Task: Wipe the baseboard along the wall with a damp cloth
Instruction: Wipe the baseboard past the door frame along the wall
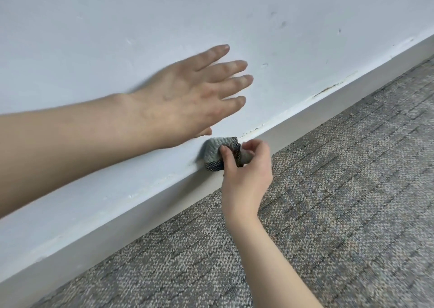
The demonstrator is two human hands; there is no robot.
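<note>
Your right hand has the cloth bunched in its grip, thumb curled over the front and fingers wrapped round the far side, and it presses the wad onto the top edge of the baseboard where the board meets the wall. Your left hand lies flat against the wall just above the cloth, fingers straight and slightly spread, holding nothing; it looks like a brace rather than a working hand. What matters for your next stroke is the line of the baseboard: it runs as a long diagonal from lower left to upper right in your view, with the carpet below it. The cloth sits roughly midway along the stretch you can see. Up and to the right of your fingers, along that same top edge, dark grime marks show in the seam, so the dirtier run appears to lie ahead of the cloth in that direction. Your right hand is the nearer one to it and already on the ledge; sliding it along the board's long axis, keeping the wad down on the ledge, seems the natural move.
</note>
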